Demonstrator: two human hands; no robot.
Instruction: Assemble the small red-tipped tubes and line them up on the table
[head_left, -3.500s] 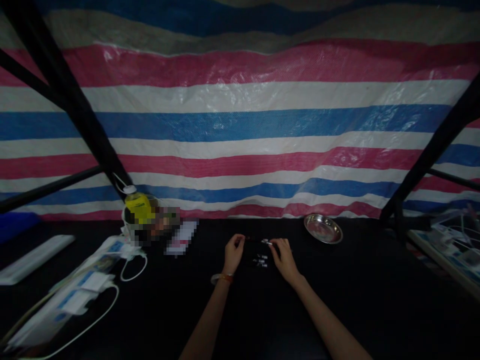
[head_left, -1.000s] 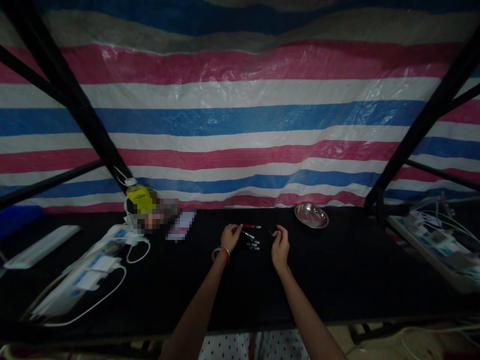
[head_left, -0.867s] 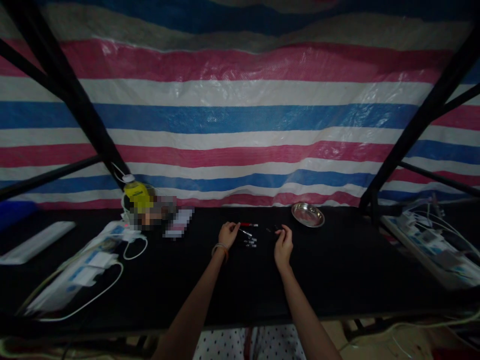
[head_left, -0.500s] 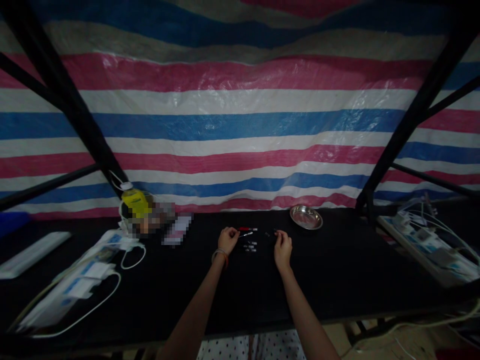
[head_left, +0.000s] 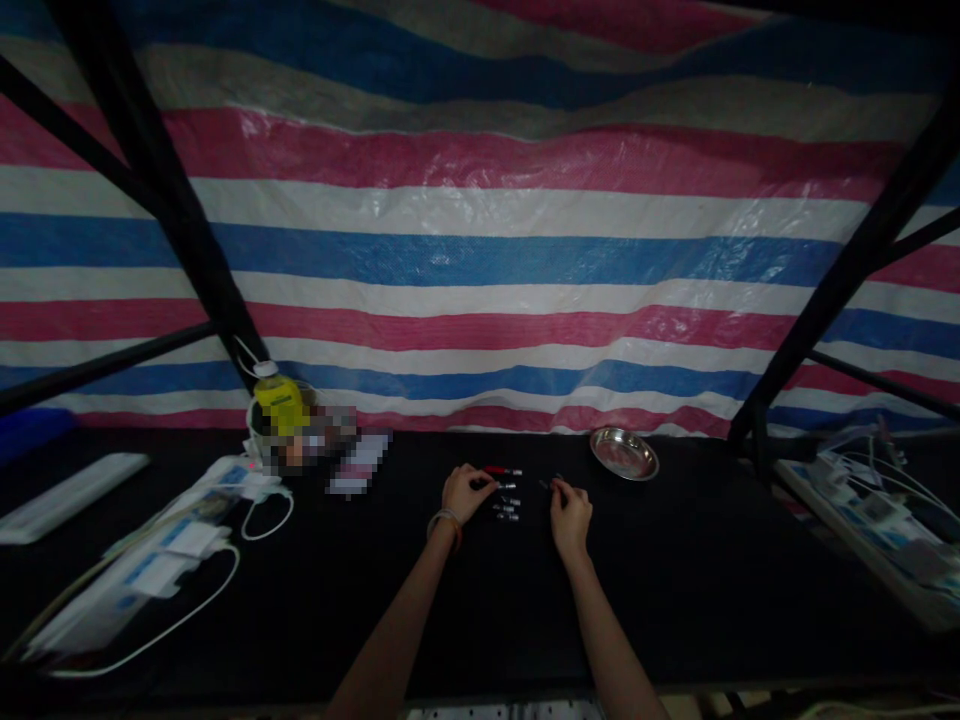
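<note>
My left hand is closed in a pinch at the end of a small silvery piece, left of the middle of the black table. Just beyond it lies a red piece with a silvery tip. Several small silvery pieces lie in a column nearer to me. My right hand has its thumb and forefinger together at a small dark item, too small to make out. A round metal dish stands beyond my right hand.
At the left are a power strip with plugs and cables, a white bar and a yellow bottle. Another plug-filled strip lies at the right. A striped sheet hangs behind, between black posts.
The view has shifted slightly, so the table things appear a little lower. My left hand has brought the silvery piece down level with the row. My right hand keeps its pinch.
</note>
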